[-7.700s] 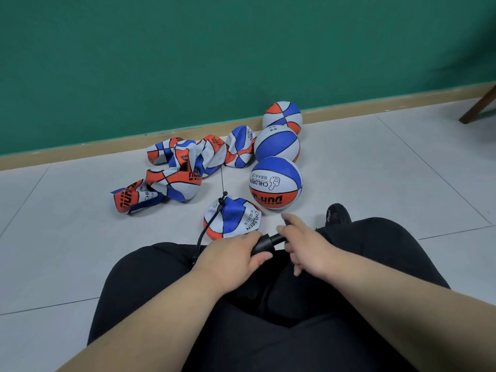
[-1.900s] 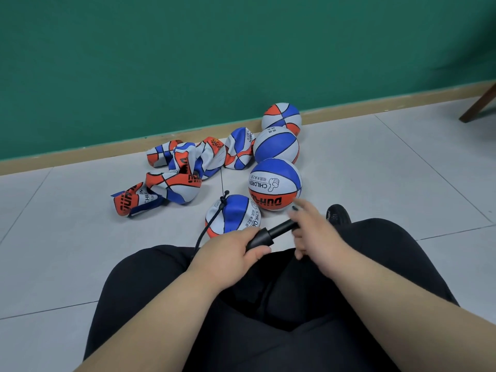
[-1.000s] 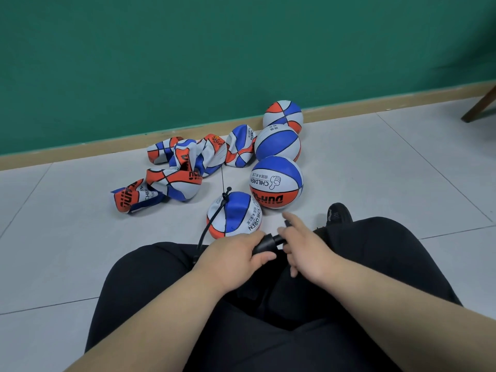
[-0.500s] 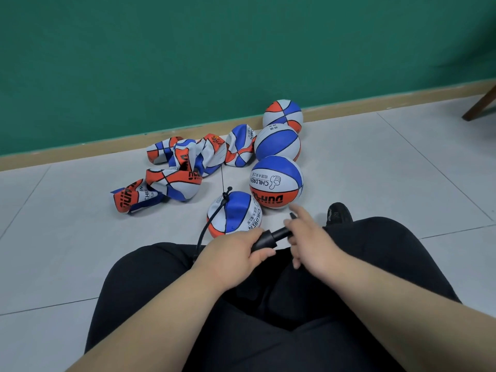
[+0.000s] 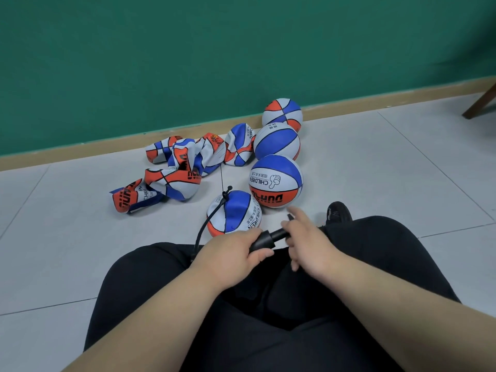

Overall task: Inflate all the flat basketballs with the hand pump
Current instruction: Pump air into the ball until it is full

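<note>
Head view. Grips barrel of black plastic hand pump (image 5: 265, 238) in left hand (image 5: 230, 253), above lap. Holds pump's handle end in right hand (image 5: 308, 242), forefinger straight. Has thin black hose (image 5: 203, 228) plugged into top of half-full red, white and blue basketball (image 5: 236, 213) on grey tiled floor (image 5: 375, 170), just beyond knees, near crumpled flat balls (image 5: 185, 170).

L hand (image 5: 230, 253) gripped hand pump (image 5: 264, 240) barrel, R hand (image 5: 308, 245) its handle; hose (image 5: 206, 224) ran to part-inflated basketball (image 5: 237, 210) just beyond pump.
</note>
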